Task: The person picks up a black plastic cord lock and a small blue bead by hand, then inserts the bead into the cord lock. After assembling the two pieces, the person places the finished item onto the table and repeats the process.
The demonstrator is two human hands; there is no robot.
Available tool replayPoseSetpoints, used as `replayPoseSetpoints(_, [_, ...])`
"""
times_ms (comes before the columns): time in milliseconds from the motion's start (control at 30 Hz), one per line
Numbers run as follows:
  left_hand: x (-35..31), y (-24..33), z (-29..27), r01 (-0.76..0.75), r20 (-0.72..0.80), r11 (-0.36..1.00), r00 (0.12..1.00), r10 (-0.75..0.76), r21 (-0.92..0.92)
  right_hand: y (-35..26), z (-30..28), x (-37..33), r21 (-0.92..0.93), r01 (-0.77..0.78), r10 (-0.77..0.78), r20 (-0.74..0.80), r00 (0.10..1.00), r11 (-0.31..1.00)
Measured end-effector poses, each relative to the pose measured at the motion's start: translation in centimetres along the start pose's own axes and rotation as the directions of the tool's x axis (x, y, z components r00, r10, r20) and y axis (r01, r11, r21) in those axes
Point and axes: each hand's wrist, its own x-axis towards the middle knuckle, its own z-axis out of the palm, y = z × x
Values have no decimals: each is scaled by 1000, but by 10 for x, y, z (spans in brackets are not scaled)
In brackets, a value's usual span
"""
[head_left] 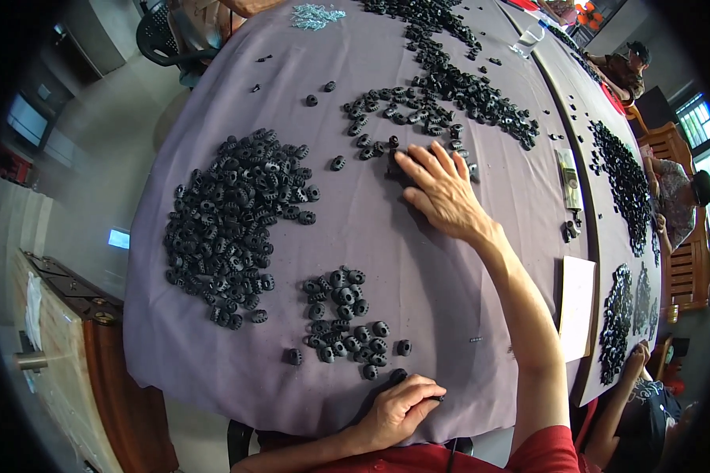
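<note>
My right hand (446, 197) reaches out over the middle of the table, palm down with fingers stretched. Its fingertips lie on or just above some small black parts, which they partly cover. Near the front edge, my left hand (402, 406) is curled, with a bit of a small black part (439, 398) showing at its fingertips. Another black ring-shaped part (398, 374) sits against its knuckles. Beyond that hand is a small group of black ribbed, ring-like plastic parts (343, 296). A larger heap of the same kind (229, 213) lies to the left.
A long spread of small black parts (465, 91) runs to the far end. Small pale-blue pieces (315, 16) lie far left. At right are a white sheet (577, 307), a clear packet (568, 177) and a second table with black parts (627, 177), where several people sit.
</note>
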Motion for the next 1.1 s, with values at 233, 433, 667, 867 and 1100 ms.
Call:
replayPoseSetpoints(233, [1, 0, 1, -28, 2, 999, 1000, 28, 21, -10, -23, -58, 16, -8, 7, 61, 998, 1000])
replayPoseSetpoints(433, [0, -1, 1, -20, 8, 999, 1000, 20, 29, -13, -26, -77, 58, -10, 6, 67, 998, 998])
replayPoseSetpoints(667, [-2, -1, 2, -20, 11, 999, 1000, 19, 27, -5, -31, -68, 128, -46, 60, -112, 992, 991])
replayPoseSetpoints(867, [-2, -1, 2, 10, 12, 999, 1000, -10, 32, -3, -15, -16, 153, 28, 30, -364, 931, 988])
replayPoseSetpoints(1100, [-2, -1, 0, -37, 2, 999, 999, 37, 9, -15, -13, -14, 28, -43, 49, -241, 969, 999])
